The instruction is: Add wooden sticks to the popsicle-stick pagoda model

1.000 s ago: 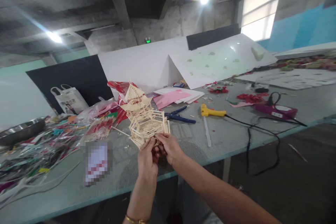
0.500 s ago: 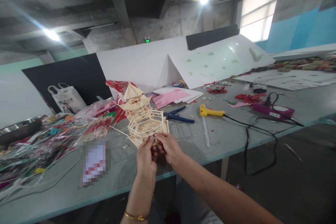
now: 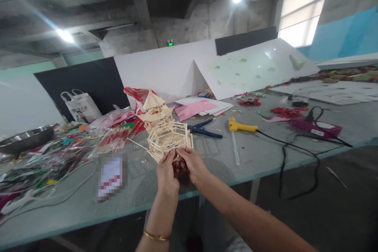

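A pagoda model (image 3: 161, 126) of thin pale wooden sticks stands near the table's front edge, its pointed roof at the top and a wider railed tier below. At its near lower side, my left hand (image 3: 167, 171) is closed, thumb and fingers pinched at the rim. My right hand (image 3: 190, 164) pinches the same edge right beside it, the fingertips of both hands almost meeting. The fingers partly hide the front of the base, and any small piece between them cannot be made out. One thin stick (image 3: 137, 143) juts out to the left of the model.
Blue-handled pliers (image 3: 203, 130) lie just right of the model, then a yellow hot glue gun (image 3: 242, 126) with a glue stick and black cord. A purple power strip (image 3: 315, 128) is further right. Bagged craft pieces (image 3: 59, 165) and a metal bowl (image 3: 26, 139) crowd the left.
The whole view has shifted slightly, so everything appears a little further right. Both hands keep their pinch at the pagoda model's near edge.
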Demonstrator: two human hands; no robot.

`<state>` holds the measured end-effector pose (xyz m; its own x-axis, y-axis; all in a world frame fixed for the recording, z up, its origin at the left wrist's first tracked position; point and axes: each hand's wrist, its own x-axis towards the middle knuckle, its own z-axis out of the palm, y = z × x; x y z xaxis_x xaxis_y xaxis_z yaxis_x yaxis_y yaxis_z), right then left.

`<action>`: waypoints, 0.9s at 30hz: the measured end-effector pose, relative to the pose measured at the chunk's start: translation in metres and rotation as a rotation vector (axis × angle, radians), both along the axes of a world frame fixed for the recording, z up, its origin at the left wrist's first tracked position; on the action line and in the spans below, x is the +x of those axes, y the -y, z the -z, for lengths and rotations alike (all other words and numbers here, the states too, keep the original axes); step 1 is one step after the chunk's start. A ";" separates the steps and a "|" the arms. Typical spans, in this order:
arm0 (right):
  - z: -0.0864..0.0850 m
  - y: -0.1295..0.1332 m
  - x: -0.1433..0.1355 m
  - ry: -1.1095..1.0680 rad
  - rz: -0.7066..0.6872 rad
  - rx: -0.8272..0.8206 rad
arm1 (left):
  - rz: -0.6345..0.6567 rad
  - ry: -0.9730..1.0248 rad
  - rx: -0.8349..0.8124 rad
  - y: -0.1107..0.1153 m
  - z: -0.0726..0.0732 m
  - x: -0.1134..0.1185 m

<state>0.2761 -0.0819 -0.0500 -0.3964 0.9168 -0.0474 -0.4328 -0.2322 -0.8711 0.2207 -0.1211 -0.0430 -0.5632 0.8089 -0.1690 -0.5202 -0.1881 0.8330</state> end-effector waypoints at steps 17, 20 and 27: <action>-0.002 0.008 0.008 -0.059 -0.002 0.011 | -0.022 0.010 0.026 -0.001 -0.001 0.001; -0.005 0.012 0.013 -0.098 0.006 -0.011 | -0.021 0.021 0.016 -0.001 -0.001 0.001; -0.011 0.026 0.034 -0.061 0.051 0.008 | -0.061 0.054 -0.013 -0.001 -0.002 0.001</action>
<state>0.3097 -0.1080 -0.0388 -0.3506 0.9364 -0.0173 -0.4962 -0.2014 -0.8445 0.2220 -0.1199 -0.0406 -0.6014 0.7706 -0.2108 -0.5520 -0.2101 0.8070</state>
